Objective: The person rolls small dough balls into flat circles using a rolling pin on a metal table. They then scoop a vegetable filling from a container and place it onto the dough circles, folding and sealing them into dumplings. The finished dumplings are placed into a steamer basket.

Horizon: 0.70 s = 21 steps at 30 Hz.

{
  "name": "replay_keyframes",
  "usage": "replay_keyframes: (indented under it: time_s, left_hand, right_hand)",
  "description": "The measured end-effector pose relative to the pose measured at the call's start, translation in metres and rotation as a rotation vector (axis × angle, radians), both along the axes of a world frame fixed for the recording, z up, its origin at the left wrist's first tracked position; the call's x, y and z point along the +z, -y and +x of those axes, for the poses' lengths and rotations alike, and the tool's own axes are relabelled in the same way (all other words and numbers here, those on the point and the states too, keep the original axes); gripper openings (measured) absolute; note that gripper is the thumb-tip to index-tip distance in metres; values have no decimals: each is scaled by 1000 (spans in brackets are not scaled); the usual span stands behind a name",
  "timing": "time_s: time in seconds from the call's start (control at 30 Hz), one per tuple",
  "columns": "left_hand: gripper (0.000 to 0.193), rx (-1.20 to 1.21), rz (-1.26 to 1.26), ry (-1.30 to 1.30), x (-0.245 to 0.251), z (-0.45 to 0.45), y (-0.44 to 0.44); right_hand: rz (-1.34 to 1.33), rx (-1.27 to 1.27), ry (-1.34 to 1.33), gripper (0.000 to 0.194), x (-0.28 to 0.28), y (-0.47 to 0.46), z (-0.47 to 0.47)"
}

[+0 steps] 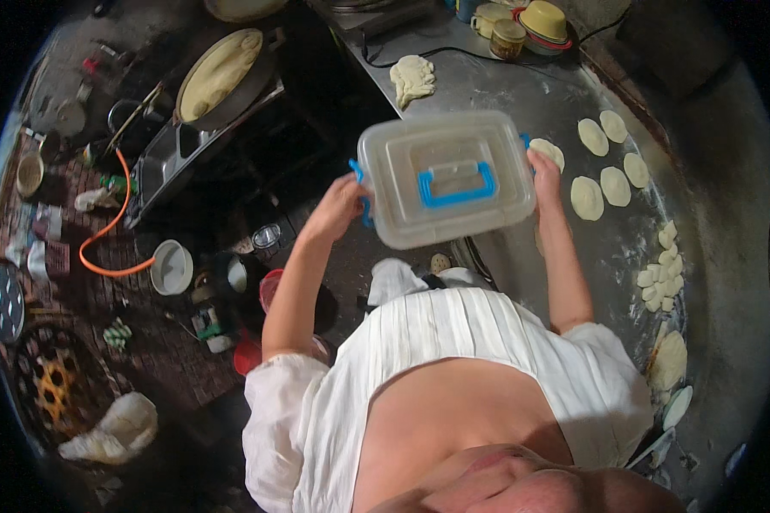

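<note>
A translucent plastic storage box (446,144) with a lid is held up in front of my body, between my two hands. A blue carrying handle (457,186) lies on its lid, and blue side latches (367,211) show at its ends. My left hand (343,204) grips the left end by the latch. At the other end, my right hand (544,168) has hold of the box near its blue latch. Right beside my right hand is a flattened dough round (547,151), partly covered by the fingers. The box's contents cannot be made out.
Several dough rounds (587,198) and cut dough pieces (661,279) lie on the floured metal worktop (487,93). Dough (413,80) rests near its corner, bowls (543,22) behind. Left are a large pan (221,77), a sink (167,160), an orange hose (106,238) and a bucket (171,272).
</note>
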<state>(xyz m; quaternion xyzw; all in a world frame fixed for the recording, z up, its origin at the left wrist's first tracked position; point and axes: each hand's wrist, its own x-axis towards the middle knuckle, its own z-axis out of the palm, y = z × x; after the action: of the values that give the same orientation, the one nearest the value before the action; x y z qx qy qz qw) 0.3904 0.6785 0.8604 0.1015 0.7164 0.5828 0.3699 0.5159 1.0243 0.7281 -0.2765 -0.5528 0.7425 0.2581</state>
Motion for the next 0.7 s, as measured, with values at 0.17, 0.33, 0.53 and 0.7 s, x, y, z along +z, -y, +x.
replay_keyframes:
  time_s: [0.17,0.33,0.53,0.7]
  left_hand:
    - [18,-112,107,4,3,-143,-82]
    - [24,-159,1,73,-22,-284,-165]
    - [14,-121,-80,154,-82,-390,-216]
    - [12,-163,216,599,-118,-415,-204]
  right_hand:
    - [-8,-42,-38,25,-15,-76,-123]
    - [-132,-89,-34,27,-17,-132,-227]
    - [-222,-106,18,27,-52,-190,-313]
    - [-459,-142,219,29,-73,-207,-323]
